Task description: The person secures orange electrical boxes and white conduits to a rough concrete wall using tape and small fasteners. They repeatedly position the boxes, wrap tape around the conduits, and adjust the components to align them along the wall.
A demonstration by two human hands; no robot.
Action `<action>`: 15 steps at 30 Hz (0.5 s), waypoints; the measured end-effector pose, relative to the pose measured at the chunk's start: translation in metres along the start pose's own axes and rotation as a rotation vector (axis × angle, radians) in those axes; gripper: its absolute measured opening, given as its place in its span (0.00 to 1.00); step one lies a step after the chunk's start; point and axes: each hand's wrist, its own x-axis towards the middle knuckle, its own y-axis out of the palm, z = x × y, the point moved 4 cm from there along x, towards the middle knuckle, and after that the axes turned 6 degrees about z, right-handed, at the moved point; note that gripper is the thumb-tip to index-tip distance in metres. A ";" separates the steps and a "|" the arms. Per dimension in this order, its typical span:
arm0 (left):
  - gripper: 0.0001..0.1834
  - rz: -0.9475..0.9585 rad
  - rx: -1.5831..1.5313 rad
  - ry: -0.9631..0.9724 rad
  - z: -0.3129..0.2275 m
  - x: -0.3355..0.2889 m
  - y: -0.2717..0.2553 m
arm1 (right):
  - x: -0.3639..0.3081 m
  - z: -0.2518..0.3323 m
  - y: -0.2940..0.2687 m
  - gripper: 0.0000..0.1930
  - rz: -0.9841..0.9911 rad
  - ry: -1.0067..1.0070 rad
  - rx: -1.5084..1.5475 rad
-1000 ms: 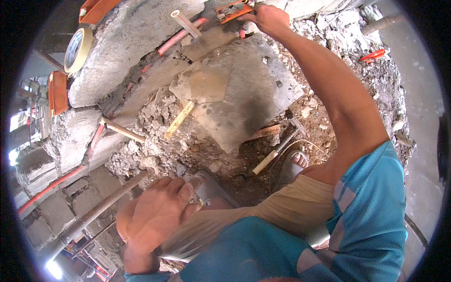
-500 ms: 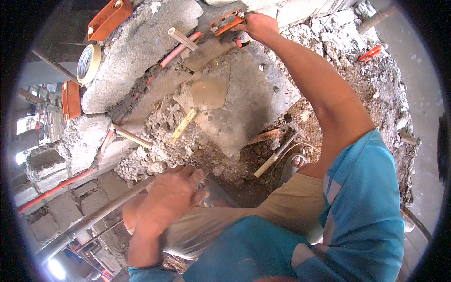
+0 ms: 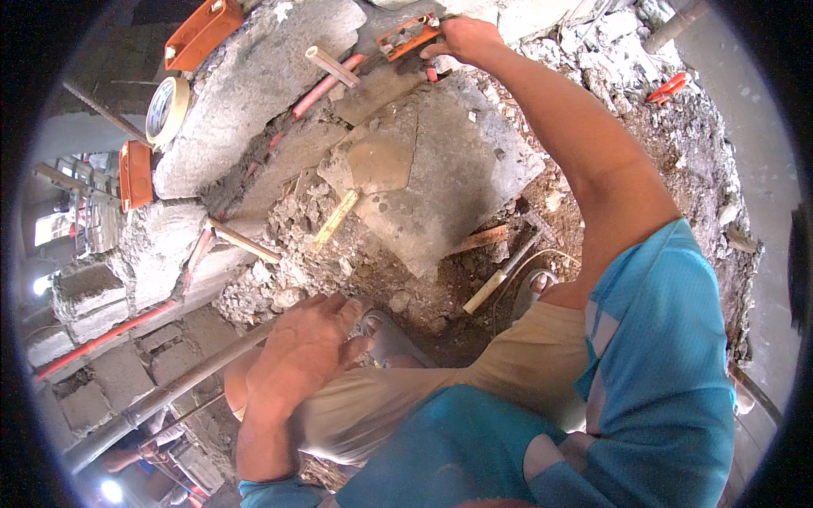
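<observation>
At the top, my right hand (image 3: 470,41) is closed round the right end of an orange electrical box (image 3: 409,38), thumb low and fingers over the edge. The open box sits against grey mortar beside a concrete slab, with bits of wire or screws inside it. A short stub of red conduit (image 3: 432,74) shows just below it. My left hand (image 3: 309,351) hangs loosely over my bent knee, thumb apart from the fingers, and looks to hold nothing. It overlaps the end of a metal pipe (image 3: 182,385) in view; contact there is unclear.
Left of centre lie a cream pipe piece (image 3: 332,66) and pink conduit (image 3: 318,95). Orange boxes (image 3: 203,34) and a tape roll (image 3: 167,112) rest on the left concrete. A yellow folding rule piece (image 3: 334,222), handled tool (image 3: 500,275) and red-handled pliers (image 3: 666,88) lie on rubble.
My right hand stays on the orange box with barely any shift. The left hand has settled slightly lower on the knee, and the whole view has tilted a little.
</observation>
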 end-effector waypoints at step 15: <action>0.24 0.040 -0.010 0.046 0.010 -0.001 0.002 | -0.004 -0.031 0.096 0.18 0.074 -0.103 0.277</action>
